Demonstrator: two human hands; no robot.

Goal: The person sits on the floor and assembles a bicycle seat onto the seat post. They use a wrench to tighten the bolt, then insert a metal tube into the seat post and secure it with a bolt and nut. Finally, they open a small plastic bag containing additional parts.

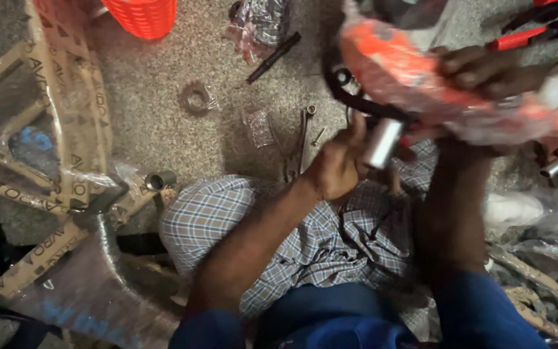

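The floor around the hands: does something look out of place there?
Yes. Small parts lie loose on the floor: a toothed ring, a spanner, a black rod and a small plastic bag, scattered in no order.

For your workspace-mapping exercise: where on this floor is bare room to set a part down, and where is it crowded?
Bare speckled stone floor lies between the tape-wrapped bicycle frame, red plastic basket and small toothed sprocket. It is crowded around the spanners, clear bag and both hands.
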